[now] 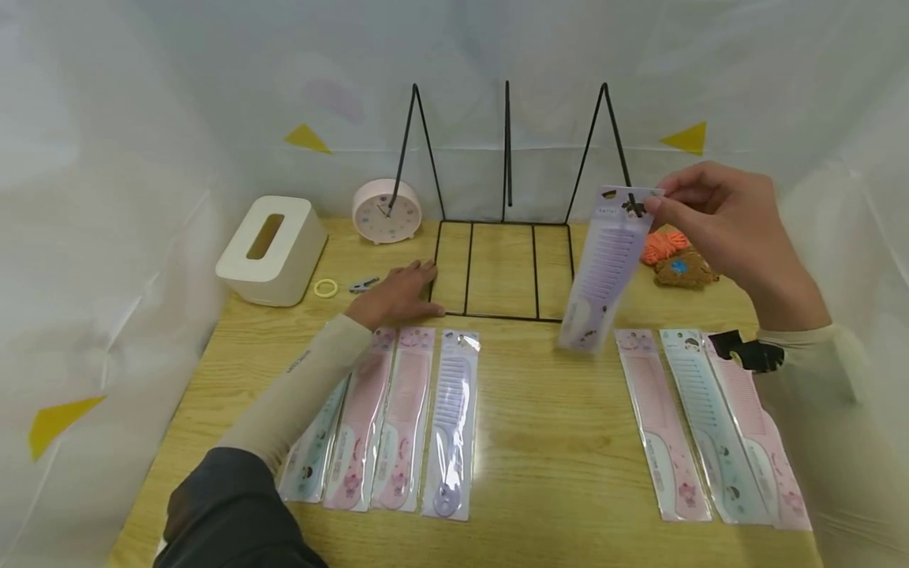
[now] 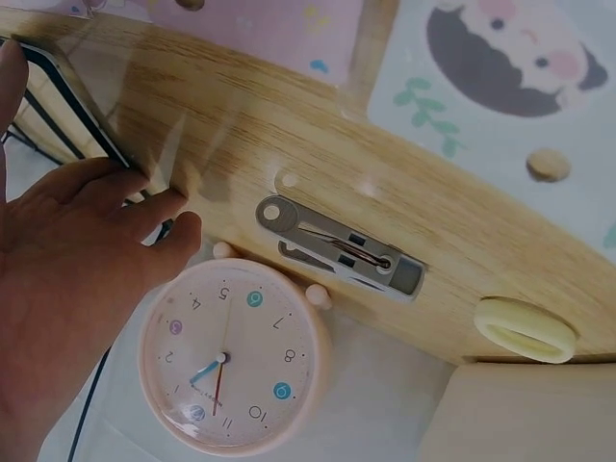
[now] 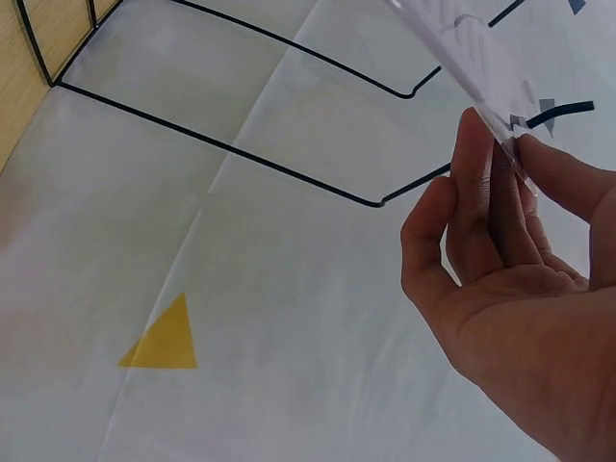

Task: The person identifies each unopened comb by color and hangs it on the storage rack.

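My right hand (image 1: 735, 225) pinches the top corner of a purple comb in a clear package (image 1: 604, 272) between thumb and fingers. The package hangs slightly tilted at the right arm of a black wire rack (image 1: 507, 142); in the right wrist view, the tip of that wire arm (image 3: 568, 111) pokes through near the package's top edge. On the left, my left hand (image 1: 401, 293) rests with extended fingers on the rack's base. Beneath my left forearm lie packaged pink combs (image 1: 409, 418) and a mint one (image 1: 312, 465), beside another purple comb (image 1: 449, 426).
More packaged combs, including a mint one (image 1: 717, 426), lie at the right. A white tissue box (image 1: 284, 260), yellow ring (image 1: 326, 289), grey clip (image 1: 364, 285) and pink alarm clock (image 1: 387, 211) stand left. Orange yarn (image 1: 663, 246) and a brown pouch-like item (image 1: 685, 270) sit behind my right hand.
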`<state>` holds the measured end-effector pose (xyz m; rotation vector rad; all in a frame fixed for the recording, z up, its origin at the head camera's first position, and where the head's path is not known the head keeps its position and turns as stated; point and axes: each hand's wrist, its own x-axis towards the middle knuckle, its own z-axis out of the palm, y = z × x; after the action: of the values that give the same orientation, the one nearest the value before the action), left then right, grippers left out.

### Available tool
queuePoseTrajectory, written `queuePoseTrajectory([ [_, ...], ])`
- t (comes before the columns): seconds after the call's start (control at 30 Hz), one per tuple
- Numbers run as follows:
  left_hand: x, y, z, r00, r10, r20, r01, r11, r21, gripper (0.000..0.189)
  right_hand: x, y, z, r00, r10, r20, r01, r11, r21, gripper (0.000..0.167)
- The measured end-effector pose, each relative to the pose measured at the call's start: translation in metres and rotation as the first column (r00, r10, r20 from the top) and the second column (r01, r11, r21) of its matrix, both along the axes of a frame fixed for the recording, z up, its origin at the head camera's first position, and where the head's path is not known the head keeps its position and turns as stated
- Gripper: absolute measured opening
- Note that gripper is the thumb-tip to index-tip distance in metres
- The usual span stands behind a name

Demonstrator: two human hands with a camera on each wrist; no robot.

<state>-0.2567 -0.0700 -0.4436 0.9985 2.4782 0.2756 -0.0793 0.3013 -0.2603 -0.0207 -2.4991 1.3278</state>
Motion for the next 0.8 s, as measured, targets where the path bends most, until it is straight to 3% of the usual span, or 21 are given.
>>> queuePoseTrajectory([
  [0.23,0.005,0.001,0.001,1.000,0.009,0.007,-0.009,1.000,0.001,0.091,-0.043,0.015,0.000,0.999,-0.037,0.015,0.037,0.998,0.047,0.016],
  [0.5,0.007,0.003,0.005,1.000,0.024,0.019,-0.025,1.000,0.008,0.089,-0.099,0.026,0.005,0.991,-0.098,0.096,0.087,0.990,0.114,0.022],
  [0.67,0.008,0.008,0.006,1.000,0.006,0.030,-0.006,1.000,0.020,0.088,-0.120,0.036,0.006,0.985,-0.134,0.106,0.120,0.985,0.125,0.020],
  [0.8,0.009,0.013,0.006,1.000,-0.019,0.019,0.019,1.000,0.020,0.088,-0.127,0.043,0.008,0.983,-0.143,0.113,0.127,0.983,0.135,0.017],
])
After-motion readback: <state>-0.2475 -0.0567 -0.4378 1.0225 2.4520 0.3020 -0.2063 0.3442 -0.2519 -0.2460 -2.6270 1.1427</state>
